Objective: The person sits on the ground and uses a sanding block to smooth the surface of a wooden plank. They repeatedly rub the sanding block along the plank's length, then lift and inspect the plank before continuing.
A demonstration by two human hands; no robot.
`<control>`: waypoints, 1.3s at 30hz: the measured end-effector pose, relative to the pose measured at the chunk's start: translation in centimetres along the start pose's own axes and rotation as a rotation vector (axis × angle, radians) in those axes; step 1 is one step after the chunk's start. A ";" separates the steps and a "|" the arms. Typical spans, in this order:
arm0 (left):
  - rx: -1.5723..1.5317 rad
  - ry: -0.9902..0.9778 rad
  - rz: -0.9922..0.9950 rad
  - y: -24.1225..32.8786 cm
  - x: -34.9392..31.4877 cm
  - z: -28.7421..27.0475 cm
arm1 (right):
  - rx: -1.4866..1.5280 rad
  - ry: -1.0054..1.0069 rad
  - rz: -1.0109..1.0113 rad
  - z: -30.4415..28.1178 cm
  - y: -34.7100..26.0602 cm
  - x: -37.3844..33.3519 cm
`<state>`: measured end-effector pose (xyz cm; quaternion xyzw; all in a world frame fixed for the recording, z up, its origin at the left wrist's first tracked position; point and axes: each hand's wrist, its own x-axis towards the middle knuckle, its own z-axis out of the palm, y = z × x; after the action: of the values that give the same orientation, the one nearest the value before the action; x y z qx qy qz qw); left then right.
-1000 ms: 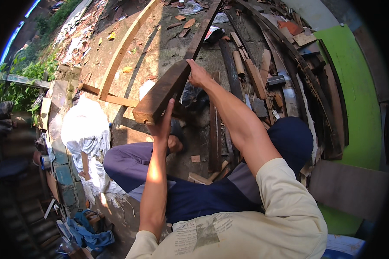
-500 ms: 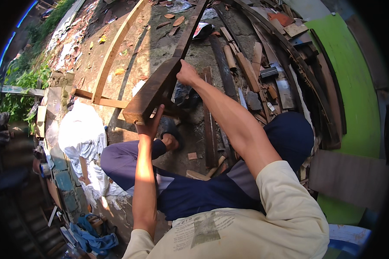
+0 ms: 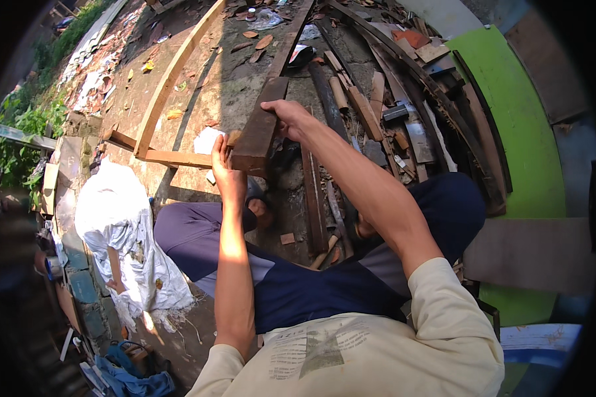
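A thick dark wooden beam (image 3: 261,129) is held out in front of me, above the ground between my knees. My right hand (image 3: 290,119) grips its right edge near the far end, thumb on the top face. Against the beam's left side, by the near end, rests my left hand (image 3: 228,173), with its fingers pointing up and fairly straight. Beyond the beam a narrower dark length of wood (image 3: 292,41) runs away from me; whether the two are joined I cannot tell. A pale wooden frame (image 3: 172,79) stands just left, its lower bar reaching toward my left hand.
Timber offcuts (image 3: 364,109) and long dark strips lie heaped at the right, beside a green panel (image 3: 516,119). A white cloth (image 3: 116,225) lies at the left along a low block wall (image 3: 79,264). Blue fabric (image 3: 132,370) is at lower left.
The beam has turned in my hands and its near end has shifted right. My left hand has moved from beneath that end to its left side. My right thumb now lies over the top.
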<state>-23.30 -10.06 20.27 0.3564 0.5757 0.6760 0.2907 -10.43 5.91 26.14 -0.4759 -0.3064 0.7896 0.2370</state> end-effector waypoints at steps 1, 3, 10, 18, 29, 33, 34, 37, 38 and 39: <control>0.072 0.008 0.020 0.6 -0.2 0.2 | -0.018 0.034 -0.042 -2.3 -0.3 0.0; 0.237 0.028 0.063 1.4 0.1 -1.0 | -0.100 0.127 -0.141 -5.7 -1.0 -0.8; 0.740 -0.193 0.347 2.3 1.5 0.2 | -0.140 0.433 -0.203 -20.5 -1.6 -7.6; 1.042 -0.265 0.505 5.1 -4.4 5.4 | -0.542 0.853 -0.198 -29.7 7.2 -10.5; 0.650 -0.461 -0.200 -2.7 -7.2 6.9 | -1.049 0.922 -0.114 -39.0 20.8 -6.9; 0.820 -0.451 -0.330 -3.9 -7.0 5.8 | -1.060 0.946 0.021 -39.7 21.7 -6.2; 0.818 -0.463 -0.343 -4.0 -7.2 6.3 | -1.088 0.913 0.019 -40.8 21.8 -6.5; 0.924 -0.497 -0.382 -6.3 -7.7 6.5 | -1.154 0.880 0.024 -43.0 22.4 -7.3; 0.973 -0.507 -0.341 -6.3 -7.9 7.4 | -1.155 0.891 0.070 -44.4 22.8 -7.5; 1.011 -0.511 -0.358 -6.6 -8.2 7.2 | -1.164 0.864 0.170 -44.0 22.8 -7.4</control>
<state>-12.86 -11.41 13.17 0.4995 0.7891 0.1513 0.3239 30.41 -3.60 -1.33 -0.8161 -0.5177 0.2562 -0.0166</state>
